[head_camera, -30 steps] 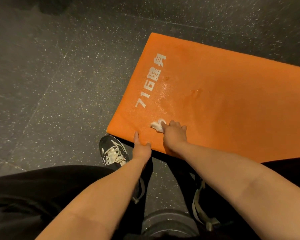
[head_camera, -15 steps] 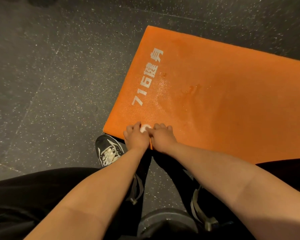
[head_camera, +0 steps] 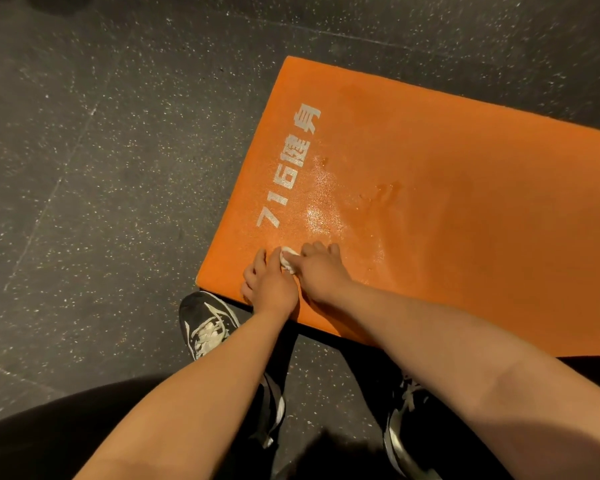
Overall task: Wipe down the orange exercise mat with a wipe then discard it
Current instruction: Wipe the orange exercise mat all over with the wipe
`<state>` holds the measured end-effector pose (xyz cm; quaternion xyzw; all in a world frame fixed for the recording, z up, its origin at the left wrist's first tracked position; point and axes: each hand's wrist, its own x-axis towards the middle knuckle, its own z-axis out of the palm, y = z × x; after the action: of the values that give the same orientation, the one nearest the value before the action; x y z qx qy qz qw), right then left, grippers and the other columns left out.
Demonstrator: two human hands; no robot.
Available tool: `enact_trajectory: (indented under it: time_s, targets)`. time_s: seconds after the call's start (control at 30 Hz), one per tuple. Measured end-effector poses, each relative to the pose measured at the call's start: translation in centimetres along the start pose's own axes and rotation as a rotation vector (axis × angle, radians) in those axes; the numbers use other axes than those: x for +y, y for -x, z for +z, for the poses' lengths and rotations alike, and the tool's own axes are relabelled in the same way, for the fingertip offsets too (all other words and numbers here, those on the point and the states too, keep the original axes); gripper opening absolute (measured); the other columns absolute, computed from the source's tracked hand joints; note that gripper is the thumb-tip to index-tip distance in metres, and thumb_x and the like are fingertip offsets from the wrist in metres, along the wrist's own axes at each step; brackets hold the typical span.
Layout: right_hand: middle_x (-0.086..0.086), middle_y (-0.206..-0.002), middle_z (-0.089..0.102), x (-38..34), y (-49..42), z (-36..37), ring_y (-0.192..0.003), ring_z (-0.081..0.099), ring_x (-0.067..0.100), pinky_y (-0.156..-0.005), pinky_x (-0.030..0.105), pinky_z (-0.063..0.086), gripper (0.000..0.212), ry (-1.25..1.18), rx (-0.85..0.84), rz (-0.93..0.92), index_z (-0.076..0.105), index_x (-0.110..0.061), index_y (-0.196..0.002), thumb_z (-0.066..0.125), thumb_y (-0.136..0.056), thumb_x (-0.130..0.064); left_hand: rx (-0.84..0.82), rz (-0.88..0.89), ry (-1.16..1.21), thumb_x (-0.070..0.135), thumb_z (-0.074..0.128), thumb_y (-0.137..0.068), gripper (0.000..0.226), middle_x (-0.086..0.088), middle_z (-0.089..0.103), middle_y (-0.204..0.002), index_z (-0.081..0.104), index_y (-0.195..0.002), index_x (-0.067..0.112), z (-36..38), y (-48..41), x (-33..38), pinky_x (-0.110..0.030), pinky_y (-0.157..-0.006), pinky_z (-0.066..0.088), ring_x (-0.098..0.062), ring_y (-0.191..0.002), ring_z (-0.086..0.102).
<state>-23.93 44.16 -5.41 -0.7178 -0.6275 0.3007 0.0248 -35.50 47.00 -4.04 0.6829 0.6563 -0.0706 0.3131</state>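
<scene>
The dark speckled floor (head_camera: pixel 101 168) is carrying the orange exercise mat (head_camera: pixel 465 220), which is lying flat and running off to the right. A wet sheen (head_camera: pixel 323 209) is showing beside its white lettering (head_camera: pixel 288 171), while the stretch further right is looking dry, so the wiping is probably only partly done.

Both bare forearms are reaching forward and down, converging over the mat's near-left corner. A second ago the left hand (head_camera: pixel 267 282) was resting alone on the mat's near edge while the right hand (head_camera: pixel 321 271) was working alone; now the left one is sitting up against the right, the two meeting on the mat. That suggests the stroke is pausing so the cloth can be refolded or passed across, not that it is ready to be thrown away.

The right hand's fingers are curling down and pinching the wipe (head_camera: pixel 288 261). The left hand's outer fingers are spreading over the mat, its thumb side touching the wad; whether it is also pinching cannot be told.

The wipe itself is showing as a small white bunch between the two hands, lying on the mat just below the lettering.
</scene>
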Motion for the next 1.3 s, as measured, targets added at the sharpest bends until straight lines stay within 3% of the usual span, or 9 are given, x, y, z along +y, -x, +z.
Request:
enact_trajectory:
  time_s: [0.23,0.37,0.47,0.7,0.8,0.93,1.03,1.13,1.3]
  targets:
    - [0.013,-0.139,0.045,4.4,-2.8,-2.6,-0.132,0.035,0.035,-0.101,0.049,0.027,0.065,0.056,0.151,0.398,0.032,-0.026,-0.154,0.043,-0.093,-0.007,-0.04,0.055,-0.086,0.024,0.044,-0.099,0.061,0.007,0.011,-0.167,0.026,-0.155,0.037,-0.5,-2.7,1.4,-0.046,-0.116,0.014,-0.023,-0.148,0.012]
    - [0.012,-0.128,0.05,2.2,-3.3,-1.5,-0.122,0.038,0.032,-0.093,0.044,0.024,0.062,0.057,0.117,0.136,0.035,-0.025,-0.153,0.049,-0.094,-0.011,0.063,-0.003,-0.02,0.018,0.046,-0.095,0.057,0.003,0.028,-0.158,0.038,-0.149,0.035,-0.5,-4.2,1.9,-0.043,-0.112,0.018,-0.026,-0.139,0.025]
    - [0.009,-0.123,0.051,2.8,-4.4,-1.0,-0.119,0.038,0.031,-0.094,0.045,0.021,0.057,0.115,0.113,-0.04,0.037,-0.03,-0.154,0.05,-0.099,-0.019,0.093,0.049,-0.006,0.016,0.049,-0.094,0.059,0.001,0.028,-0.158,0.038,-0.149,0.033,-0.5,-5.5,2.3,-0.045,-0.115,0.015,-0.027,-0.141,0.023]
    - [0.014,-0.137,0.042,5.8,-6.7,-3.5,-0.125,0.033,0.034,-0.097,0.047,0.026,0.068,0.109,0.276,0.353,0.033,-0.029,-0.154,0.048,-0.092,-0.006,0.025,0.114,-0.109,0.02,0.044,-0.099,0.066,0.005,0.007,-0.167,0.019,-0.158,0.034,0.1,-6.7,2.4,-0.046,-0.118,0.009,-0.023,-0.15,0.006]
    - [0.011,-0.137,0.045,3.8,-5.9,-1.8,-0.124,0.035,0.034,-0.093,0.045,0.023,0.062,0.082,0.254,0.132,0.039,-0.029,-0.151,0.053,-0.093,-0.012,0.062,0.117,-0.057,0.018,0.044,-0.099,0.064,0.007,0.007,-0.168,0.021,-0.158,0.033,0.7,-6.4,2.1,-0.045,-0.118,0.007,-0.021,-0.15,0.006]
    - [0.006,-0.117,0.054,3.8,-5.6,-0.4,-0.108,0.041,0.029,-0.085,0.044,0.024,0.053,0.189,0.212,-0.151,0.052,-0.03,-0.143,0.064,-0.092,-0.024,0.054,0.161,0.003,0.025,0.046,-0.102,0.062,0.011,0.009,-0.167,0.021,-0.159,0.03,0.6,-6.4,0.9,-0.043,-0.119,0.005,-0.019,-0.151,0.007]
    - [0.009,-0.131,0.051,5.9,-6.3,-2.2,-0.12,0.039,0.031,-0.096,0.047,0.027,0.052,0.188,0.273,0.06,0.043,-0.032,-0.15,0.055,-0.099,-0.025,0.013,0.191,0.0,0.031,0.044,-0.104,0.062,0.014,0.005,-0.167,0.017,-0.16,0.03,0.2,-6.7,0.1,-0.044,-0.119,0.004,-0.016,-0.151,0.004]
    - [0.013,-0.15,0.034,6.6,-6.0,-3.7,-0.139,0.025,0.035,-0.111,0.052,0.021,0.065,0.118,0.274,0.309,0.032,-0.027,-0.156,0.049,-0.096,-0.009,0.013,0.175,-0.009,0.029,0.04,-0.106,0.061,0.013,0.001,-0.167,0.012,-0.16,0.029,0.5,-6.4,0.5,-0.043,-0.121,0.0,-0.014,-0.152,-0.001]
    - [0.013,-0.169,0.008,3.8,-3.2,0.0,-0.156,0.002,0.032,-0.126,0.052,0.001,0.071,-0.054,0.202,0.038,0.021,-0.015,-0.161,0.049,-0.097,-0.002,0.041,0.176,-0.037,0.023,0.032,-0.107,0.061,0.01,-0.007,-0.168,0.005,-0.161,0.027,1.6,-6.0,0.9,-0.044,-0.123,-0.004,-0.015,-0.153,-0.007]
